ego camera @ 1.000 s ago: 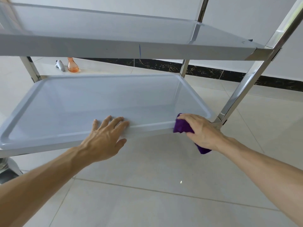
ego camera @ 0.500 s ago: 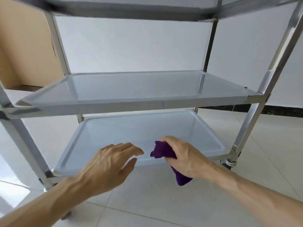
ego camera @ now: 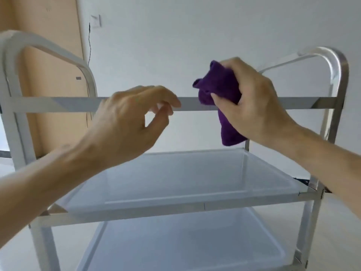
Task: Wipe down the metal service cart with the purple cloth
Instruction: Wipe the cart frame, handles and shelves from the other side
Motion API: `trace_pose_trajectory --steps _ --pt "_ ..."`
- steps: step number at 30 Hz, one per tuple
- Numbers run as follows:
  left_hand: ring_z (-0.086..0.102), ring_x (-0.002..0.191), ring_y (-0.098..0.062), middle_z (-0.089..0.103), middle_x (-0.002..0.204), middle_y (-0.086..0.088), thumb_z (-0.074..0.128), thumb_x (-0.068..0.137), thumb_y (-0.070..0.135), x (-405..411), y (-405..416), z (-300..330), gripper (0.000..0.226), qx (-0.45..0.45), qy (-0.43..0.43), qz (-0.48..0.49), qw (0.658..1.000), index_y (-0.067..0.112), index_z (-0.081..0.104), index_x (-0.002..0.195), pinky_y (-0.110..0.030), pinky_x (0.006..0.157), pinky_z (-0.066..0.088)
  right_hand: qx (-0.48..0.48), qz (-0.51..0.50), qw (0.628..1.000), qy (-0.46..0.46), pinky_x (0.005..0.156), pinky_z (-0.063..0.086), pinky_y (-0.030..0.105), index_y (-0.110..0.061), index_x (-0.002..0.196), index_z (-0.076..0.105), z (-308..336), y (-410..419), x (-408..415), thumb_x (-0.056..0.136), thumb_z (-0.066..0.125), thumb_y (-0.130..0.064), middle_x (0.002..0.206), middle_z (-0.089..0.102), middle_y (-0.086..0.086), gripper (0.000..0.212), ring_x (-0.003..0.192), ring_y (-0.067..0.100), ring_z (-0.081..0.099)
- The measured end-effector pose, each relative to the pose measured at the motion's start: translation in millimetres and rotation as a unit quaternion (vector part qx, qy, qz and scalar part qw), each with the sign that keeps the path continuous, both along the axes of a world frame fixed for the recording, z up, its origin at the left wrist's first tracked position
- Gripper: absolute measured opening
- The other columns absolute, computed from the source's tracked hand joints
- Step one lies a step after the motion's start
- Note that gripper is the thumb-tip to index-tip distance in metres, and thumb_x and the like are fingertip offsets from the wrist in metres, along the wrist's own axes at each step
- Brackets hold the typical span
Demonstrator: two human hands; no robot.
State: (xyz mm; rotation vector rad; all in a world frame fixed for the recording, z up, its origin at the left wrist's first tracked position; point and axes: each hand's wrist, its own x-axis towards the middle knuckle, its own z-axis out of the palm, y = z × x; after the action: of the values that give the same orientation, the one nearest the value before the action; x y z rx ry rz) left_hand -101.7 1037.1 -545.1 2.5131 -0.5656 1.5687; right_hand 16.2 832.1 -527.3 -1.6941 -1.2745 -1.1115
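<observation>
While the right hand [ego camera: 252, 98] keeps a clenched grip on the bunched purple cloth [ego camera: 220, 94], the cloth sits in front of the cart's top front rail [ego camera: 68, 104], its tail hanging below; contact cannot be told. The left hand [ego camera: 129, 124] hovers released at the same rail, fingers loosely curled, holding nothing. No writing or label is legible on the cart [ego camera: 195, 208].

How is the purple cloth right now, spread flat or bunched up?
Bunched up. The purple cloth is wadded in the right hand, one end hanging below the fist, in front of the cart's top rail.
</observation>
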Motion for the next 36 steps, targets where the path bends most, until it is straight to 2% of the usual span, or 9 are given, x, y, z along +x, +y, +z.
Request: trace_pose_trajectory --steps 5,8,12,16,19,23,29,32,36 --pt "0.061 0.093 -0.019 0.067 0.096 0.016 0.052 0.095 0.026 25 24 45 0.018 -0.013 -0.015 0.121 0.993 0.028 0.067 0.105 -0.033 0.071 0.04 -0.064 -0.107 0.992 0.009 0.078 0.05 0.043 -0.025 0.114 0.056 65 7 36 0.084 0.056 -0.017 0.1 0.06 -0.005 0.031 0.089 0.022 0.057" --pt "0.061 0.093 -0.022 0.061 0.089 0.017 0.054 0.095 0.028 41 51 57 0.015 -0.019 0.049 0.196 0.979 0.028 0.068 0.1 -0.031 0.071 0.032 -0.191 -0.186 0.959 0.095 0.077 0.046 0.04 -0.034 0.115 0.055 81 11 68 0.086 0.058 -0.021 0.098 0.059 -0.009 0.032 0.092 0.024 0.057" --pt "0.061 0.095 -0.025 0.068 0.096 0.008 0.051 0.096 0.034 58 85 71 0.022 -0.068 0.156 0.231 0.958 0.025 0.071 0.099 -0.036 0.075 0.038 -0.231 -0.158 0.929 0.243 0.08 0.049 0.041 -0.035 0.119 0.052 88 22 100 0.083 0.067 -0.031 0.094 0.063 -0.013 0.04 0.091 0.022 0.059" --pt "0.054 0.1 -0.021 0.066 0.11 0.008 0.035 0.094 0.05 69 98 77 0.038 -0.088 0.266 0.224 0.933 0.031 0.067 0.103 -0.036 0.084 0.036 -0.329 -0.199 0.883 0.269 0.064 0.037 0.034 -0.034 0.093 0.049 90 31 122 0.081 0.061 -0.039 0.083 0.058 -0.015 0.018 0.082 0.019 0.056" --pt "0.048 0.118 -0.021 0.056 0.131 0.012 0.022 0.09 0.064 80 96 83 0.054 -0.087 0.347 0.221 0.907 0.039 0.059 0.121 -0.038 0.095 0.033 -0.367 -0.187 0.856 0.312 0.071 0.043 0.039 -0.035 0.077 0.042 93 30 130 0.082 0.059 -0.039 0.085 0.052 -0.012 0.018 0.089 0.022 0.049" --pt "0.044 0.123 -0.024 0.051 0.138 0.016 0.02 0.09 0.066 103 84 88 0.055 -0.067 0.408 0.214 0.885 0.043 0.052 0.129 -0.044 0.101 0.032 -0.36 -0.182 0.849 0.342 0.066 0.042 0.036 -0.034 0.078 0.045 90 23 137 0.082 0.057 -0.044 0.085 0.054 -0.013 0.016 0.085 0.017 0.053" --pt "0.045 0.121 -0.026 0.052 0.135 0.015 0.031 0.093 0.054 129 80 90 0.042 -0.05 0.416 0.21 0.883 0.038 0.052 0.126 -0.047 0.102 0.033 -0.327 -0.209 0.863 0.324 0.056 0.032 0.028 -0.031 0.078 0.043 86 17 147 0.081 0.054 -0.044 0.078 0.051 -0.016 0.018 0.082 0.015 0.05" --pt "0.045 0.122 -0.024 0.051 0.135 0.016 0.033 0.094 0.052 149 83 93 0.041 -0.048 0.423 0.197 0.883 0.038 0.052 0.127 -0.046 0.104 0.032 -0.304 -0.244 0.871 0.298 0.061 0.034 0.029 -0.032 0.087 0.051 86 17 151 0.081 0.057 -0.04 0.082 0.056 -0.017 0.011 0.085 0.017 0.053" --pt "0.043 0.126 -0.023 0.049 0.137 0.016 0.034 0.094 0.052 179 88 95 0.041 -0.035 0.436 0.188 0.88 0.038 0.051 0.129 -0.044 0.106 0.03 -0.288 -0.3 0.87 0.265 0.067 0.035 0.029 -0.025 0.099 0.062 84 20 165 0.078 0.065 -0.032 0.091 0.067 -0.01 0.022 0.087 0.023 0.061"
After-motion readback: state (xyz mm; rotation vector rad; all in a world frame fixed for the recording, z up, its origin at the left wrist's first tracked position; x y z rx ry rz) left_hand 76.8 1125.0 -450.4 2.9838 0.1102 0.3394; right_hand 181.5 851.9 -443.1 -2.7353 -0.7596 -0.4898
